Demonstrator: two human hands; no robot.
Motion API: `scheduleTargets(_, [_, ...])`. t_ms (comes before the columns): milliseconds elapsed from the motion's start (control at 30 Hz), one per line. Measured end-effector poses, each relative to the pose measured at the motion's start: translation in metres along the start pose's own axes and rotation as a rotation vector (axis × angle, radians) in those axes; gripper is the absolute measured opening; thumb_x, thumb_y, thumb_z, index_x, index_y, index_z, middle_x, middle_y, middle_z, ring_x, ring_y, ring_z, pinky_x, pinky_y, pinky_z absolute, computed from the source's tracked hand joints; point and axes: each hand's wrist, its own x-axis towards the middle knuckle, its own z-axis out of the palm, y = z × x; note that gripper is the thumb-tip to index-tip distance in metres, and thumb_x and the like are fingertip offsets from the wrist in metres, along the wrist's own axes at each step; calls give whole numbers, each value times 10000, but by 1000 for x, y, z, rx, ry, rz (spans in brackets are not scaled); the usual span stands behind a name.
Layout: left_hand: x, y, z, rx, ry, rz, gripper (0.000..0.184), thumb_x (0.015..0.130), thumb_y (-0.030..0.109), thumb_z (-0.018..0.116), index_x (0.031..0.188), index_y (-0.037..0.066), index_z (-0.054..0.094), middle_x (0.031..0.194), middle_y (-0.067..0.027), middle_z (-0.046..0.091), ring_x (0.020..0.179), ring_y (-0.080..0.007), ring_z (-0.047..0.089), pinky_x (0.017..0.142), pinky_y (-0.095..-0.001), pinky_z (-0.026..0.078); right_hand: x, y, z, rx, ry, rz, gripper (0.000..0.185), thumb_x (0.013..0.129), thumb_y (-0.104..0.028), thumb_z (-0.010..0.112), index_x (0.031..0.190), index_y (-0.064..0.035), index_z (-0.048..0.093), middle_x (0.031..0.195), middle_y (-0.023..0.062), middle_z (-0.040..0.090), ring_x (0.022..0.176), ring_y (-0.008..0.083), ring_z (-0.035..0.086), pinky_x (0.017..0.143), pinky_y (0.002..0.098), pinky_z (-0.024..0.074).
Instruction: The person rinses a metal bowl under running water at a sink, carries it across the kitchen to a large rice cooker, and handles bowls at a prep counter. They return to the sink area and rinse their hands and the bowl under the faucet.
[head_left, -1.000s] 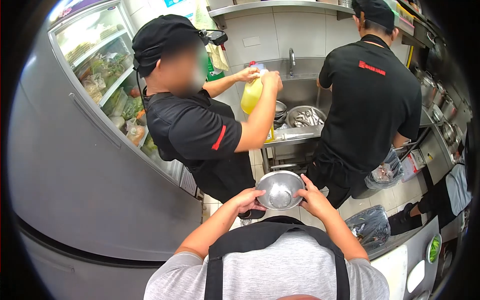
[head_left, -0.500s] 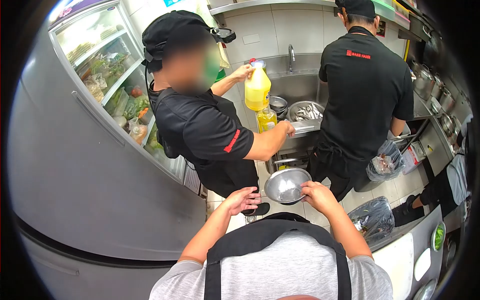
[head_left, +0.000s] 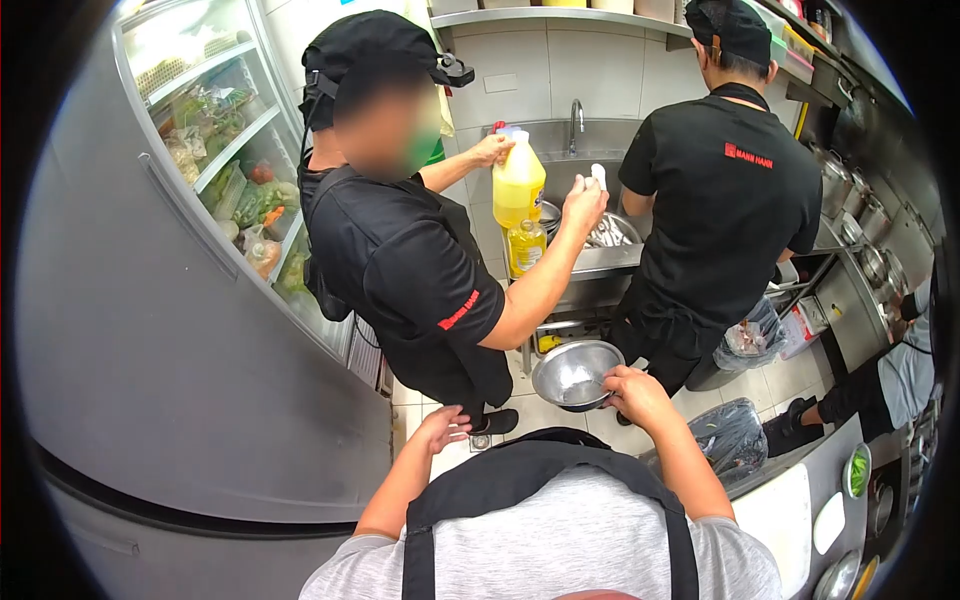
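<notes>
Head view: metal bowl in right hand.

The bare left hand is held out in front of the body, its fingers loosely spread and slightly bent, directed inward, toward the side of the right hand. Behind the left hand, the bare left forearm slants back and outward. The bare right hand sits farther forward than the left and well apart from it, bent in a gripping pose. Behind it, the bare right forearm slopes back and outward too.
</notes>
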Motion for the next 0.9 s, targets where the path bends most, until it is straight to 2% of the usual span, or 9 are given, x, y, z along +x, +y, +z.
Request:
scheduleTargets(67, [9,-27,-23,148,136,-30,453,972,289,486,1341,36,415,1274,-172,529,1073,-330,579,843,-478,501,-1,-1,0,10,10,-7,197,709,-179,744,881,-109,678,1026,47,641,935,282,617,823,392,507])
scheduleTargets(133, [34,-76,-74,471,285,-78,410,906,379,568,1113,24,560,1093,-177,623,974,-301,626,807,-428,517,1,-4,-1,7,-2,1,198,704,-169,745,879,-102,680,1033,53,641,944,284,619,822,392,507])
scheduleTargets(167, [56,-106,-121,1195,212,-41,444,877,412,590,1005,-11,630,1050,-222,651,971,-329,641,820,-417,517,2,-8,-3,-2,-19,15,202,698,-158,744,879,-95,682,1043,56,641,955,285,621,825,388,506])
scheduleTargets(200, [34,-124,-138,1328,250,-57,501,881,434,576,1010,-45,651,1053,-273,648,1016,-369,630,868,-404,503,2,-11,-3,-11,-35,31,205,693,-147,744,879,-87,684,1053,60,642,967,285,624,829,385,505])
scheduleTargets(233, [22,-145,-156,1437,220,-90,494,883,428,571,1015,-42,650,1054,-269,649,1017,-369,630,869,-406,503,2,-11,-3,-13,-34,32,202,692,-147,744,876,-86,685,1047,58,644,971,284,623,828,385,505])
scheduleTargets(367, [-28,-199,-202,1501,79,-302,466,894,403,552,1037,-30,646,1060,-253,650,1020,-369,627,875,-412,501,3,-7,2,13,9,12,204,686,-144,747,871,-84,685,1024,58,648,962,288,622,823,385,505])
scheduleTargets(500, [-36,-215,-223,1527,34,-322,440,904,378,532,1058,-18,643,1065,-237,652,1023,-368,625,881,-419,499,3,-11,5,-8,-8,27,209,679,-143,749,867,-80,682,997,57,648,941,287,624,810,387,506])
scheduleTargets(700, [3,-207,-215,1649,16,-115,405,920,341,502,1090,-1,637,1074,-213,655,1028,-367,621,889,-429,496,11,-11,11,22,-9,-36,194,685,-162,746,846,-94,662,883,89,609,903,309,614,789,419,505])
scheduleTargets(900, [35,-203,-194,1860,-39,241,368,932,301,468,1106,24,637,1072,-191,657,1026,-370,616,897,-437,494,17,-13,9,32,-26,-46,202,683,-153,754,854,-96,663,901,83,620,907,302,621,798,408,509])
